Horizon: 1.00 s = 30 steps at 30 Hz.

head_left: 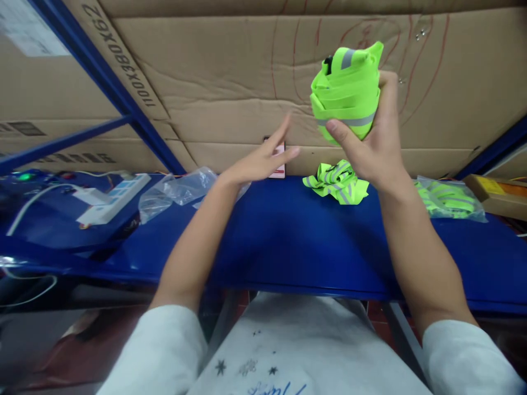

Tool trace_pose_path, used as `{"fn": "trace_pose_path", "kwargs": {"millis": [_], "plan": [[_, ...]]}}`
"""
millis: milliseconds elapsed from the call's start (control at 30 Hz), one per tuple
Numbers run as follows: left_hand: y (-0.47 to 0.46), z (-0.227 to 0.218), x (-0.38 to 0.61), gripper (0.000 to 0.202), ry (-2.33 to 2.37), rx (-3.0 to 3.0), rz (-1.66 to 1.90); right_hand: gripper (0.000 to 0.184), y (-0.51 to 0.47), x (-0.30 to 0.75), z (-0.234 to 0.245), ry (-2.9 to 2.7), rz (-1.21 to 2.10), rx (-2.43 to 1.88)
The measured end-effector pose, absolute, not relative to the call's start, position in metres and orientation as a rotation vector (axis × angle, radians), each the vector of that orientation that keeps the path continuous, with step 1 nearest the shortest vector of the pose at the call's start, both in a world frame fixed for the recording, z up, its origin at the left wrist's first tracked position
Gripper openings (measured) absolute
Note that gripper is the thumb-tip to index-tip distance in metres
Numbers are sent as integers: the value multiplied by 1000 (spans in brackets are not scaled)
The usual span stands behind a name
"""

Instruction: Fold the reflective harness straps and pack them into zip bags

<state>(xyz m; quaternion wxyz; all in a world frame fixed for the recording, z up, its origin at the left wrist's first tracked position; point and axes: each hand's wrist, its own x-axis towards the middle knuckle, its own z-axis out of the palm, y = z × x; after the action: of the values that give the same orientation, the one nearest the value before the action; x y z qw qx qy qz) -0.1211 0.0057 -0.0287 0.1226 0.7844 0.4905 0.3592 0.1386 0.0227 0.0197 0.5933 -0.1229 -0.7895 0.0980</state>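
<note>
A neon-yellow reflective strap bundle [348,90], wound into a thick roll with grey stripes and a bit of black, is held up in my right hand [381,140]. My right thumb presses on its near side, and the other fingers are hidden behind it. To the left, my left hand [263,159] is in the air with its fingers apart and nothing in it. Below the roll, a loose crumpled reflective strap [340,184] of the same yellow and grey lies on the blue table [296,241].
A clear plastic bag [177,192] and a white power strip [117,200] lie at left. A bag of yellow straps [448,197] and an open cardboard box [498,192] are at right. Behind my left hand stands a phone-like object [278,171], before the cardboard wall [214,71].
</note>
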Motion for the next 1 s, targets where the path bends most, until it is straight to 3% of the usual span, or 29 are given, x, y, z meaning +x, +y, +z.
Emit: {"fn": "trace_pose_path", "kwargs": {"millis": [100, 200, 267, 367, 533, 800, 1000], "plan": [[-7, -86, -186, 116, 2170, 2099, 945, 56, 28, 144, 19, -1878, 106, -414], [-19, -129, -222, 122, 2411, 1977, 1002, 63, 31, 149, 1, -1971, 100, -486], [-22, -140, -228, 122, 2584, 1699, 702, 67, 32, 155, -25, -2077, 130, -521], [-23, -136, -226, 122, 2614, 1496, 385, 67, 32, 167, -74, -2227, 251, -610], [-26, -131, -229, 126, 2582, 1548, 347, 65, 25, 172, -133, -2333, 461, -703], [-28, -138, -232, 127, 2492, 1648, 340, 52, -5, 152, -156, -2580, 439, -301], [-36, -124, -214, 120, 2357, 1906, 359, 52, -9, 152, -156, -2553, 467, -446]]}}
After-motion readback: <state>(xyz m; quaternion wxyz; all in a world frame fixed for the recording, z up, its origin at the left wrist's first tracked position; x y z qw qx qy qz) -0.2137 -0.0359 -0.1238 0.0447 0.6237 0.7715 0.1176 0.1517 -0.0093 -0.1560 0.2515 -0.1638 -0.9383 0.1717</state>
